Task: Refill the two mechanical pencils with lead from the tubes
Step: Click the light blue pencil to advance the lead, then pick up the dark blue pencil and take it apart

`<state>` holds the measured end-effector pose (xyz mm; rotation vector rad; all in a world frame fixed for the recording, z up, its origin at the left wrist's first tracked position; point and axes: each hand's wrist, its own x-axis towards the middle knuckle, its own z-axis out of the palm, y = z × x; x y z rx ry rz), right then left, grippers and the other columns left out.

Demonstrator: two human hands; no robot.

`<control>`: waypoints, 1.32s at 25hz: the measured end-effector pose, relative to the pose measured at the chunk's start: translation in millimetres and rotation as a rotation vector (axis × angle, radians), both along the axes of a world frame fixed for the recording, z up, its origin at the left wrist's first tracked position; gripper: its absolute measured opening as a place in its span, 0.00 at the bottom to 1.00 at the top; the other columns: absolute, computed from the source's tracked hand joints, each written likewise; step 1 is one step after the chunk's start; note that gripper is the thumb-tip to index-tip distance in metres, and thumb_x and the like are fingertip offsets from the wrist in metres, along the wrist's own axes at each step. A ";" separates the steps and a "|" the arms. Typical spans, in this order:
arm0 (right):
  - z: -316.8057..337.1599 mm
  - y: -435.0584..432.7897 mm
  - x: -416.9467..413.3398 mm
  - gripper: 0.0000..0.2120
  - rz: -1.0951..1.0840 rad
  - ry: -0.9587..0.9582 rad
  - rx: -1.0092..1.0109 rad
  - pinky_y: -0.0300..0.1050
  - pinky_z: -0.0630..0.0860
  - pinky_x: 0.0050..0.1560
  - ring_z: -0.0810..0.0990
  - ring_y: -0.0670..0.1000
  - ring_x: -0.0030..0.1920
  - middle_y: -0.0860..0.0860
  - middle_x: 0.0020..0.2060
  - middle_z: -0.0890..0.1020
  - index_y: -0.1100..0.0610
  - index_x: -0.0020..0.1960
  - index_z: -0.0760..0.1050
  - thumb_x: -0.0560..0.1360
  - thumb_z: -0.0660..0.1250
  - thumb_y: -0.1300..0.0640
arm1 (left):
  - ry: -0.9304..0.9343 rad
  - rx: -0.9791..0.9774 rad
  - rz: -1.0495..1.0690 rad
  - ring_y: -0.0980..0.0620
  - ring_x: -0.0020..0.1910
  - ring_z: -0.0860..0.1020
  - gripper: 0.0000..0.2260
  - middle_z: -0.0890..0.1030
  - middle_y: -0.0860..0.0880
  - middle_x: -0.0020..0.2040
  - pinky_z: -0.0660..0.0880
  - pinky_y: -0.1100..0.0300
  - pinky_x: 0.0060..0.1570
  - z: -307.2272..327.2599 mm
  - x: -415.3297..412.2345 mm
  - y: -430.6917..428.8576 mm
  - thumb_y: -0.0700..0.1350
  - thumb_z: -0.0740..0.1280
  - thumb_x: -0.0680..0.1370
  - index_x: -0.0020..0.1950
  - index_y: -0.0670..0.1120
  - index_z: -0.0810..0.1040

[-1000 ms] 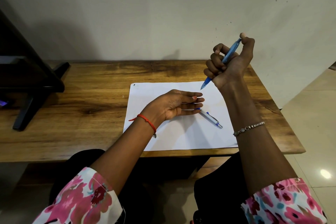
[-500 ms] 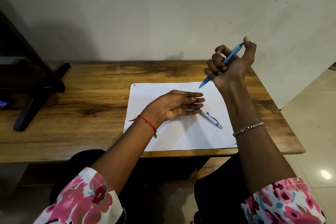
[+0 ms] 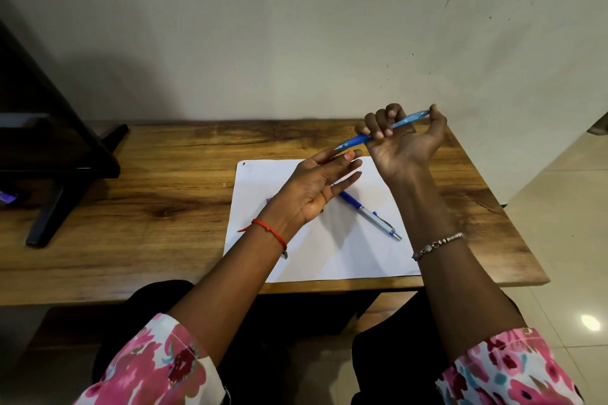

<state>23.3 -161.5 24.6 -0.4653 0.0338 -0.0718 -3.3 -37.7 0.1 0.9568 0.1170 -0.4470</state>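
Right hand (image 3: 404, 145): raised over the far right of the tabletop (image 3: 148, 194), fingers curled round the blue pencil (image 3: 408, 120), thumb tip at its rear end.
Blue pencil: held aslant, tip pointing down and left, ending just beside the left fingertips; whether tip and fingers touch cannot be told.
Left hand (image 3: 316, 187): palm up, fingers straight and slightly spread, holding nothing, lifted above the paper (image 3: 345, 256).
Second pencil (image 3: 371, 215): dark blue and silver, lying diagonally on the paper, clip end toward the person; its far end is hidden under the left fingers.
Paper: one white sheet flat on the tabletop, near edge close to the tabletop's front.
Hidden items: a small pale bluish thing (image 3: 268, 199) shows at the edge of the left hand, and another bit (image 3: 285, 254) below the wrist; neither can be identified.
Writing: a dark mark (image 3: 243, 163) at the paper's far left corner, too small to read.
Stand (image 3: 49, 154): black, at left, cut off by the frame.
Wrists: red thread (image 3: 268, 228) on the left, beaded bracelet (image 3: 437, 244) on the right.
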 end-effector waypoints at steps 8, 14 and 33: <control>-4.7 -0.4 -1.3 0.20 -0.028 0.065 -0.132 0.50 0.80 0.47 0.83 0.60 0.38 0.58 0.29 0.78 0.63 0.32 0.76 0.74 0.55 0.54 | 0.016 -0.082 0.199 0.56 0.33 0.81 0.03 0.83 0.50 0.32 0.81 0.63 0.37 5.6 7.5 13.5 0.37 0.65 0.75 0.46 0.42 0.78; 0.2 -20.0 -1.8 0.03 -0.169 -0.035 -1.245 0.40 0.78 0.37 0.82 0.47 0.36 0.52 0.35 0.83 0.57 0.43 0.82 0.73 0.69 0.60 | 0.027 0.037 0.188 0.56 0.31 0.81 0.03 0.82 0.50 0.30 0.81 0.61 0.40 12.8 15.0 33.6 0.37 0.65 0.76 0.44 0.41 0.79; -35.0 -7.5 12.9 0.10 -0.128 0.284 -1.799 0.58 0.72 0.58 0.78 0.57 0.51 0.56 0.44 0.83 0.60 0.48 0.84 0.67 0.75 0.62 | 0.155 0.420 0.226 0.48 0.43 0.78 0.08 0.78 0.43 0.43 0.75 0.56 0.54 8.7 19.2 43.2 0.34 0.66 0.74 0.52 0.33 0.76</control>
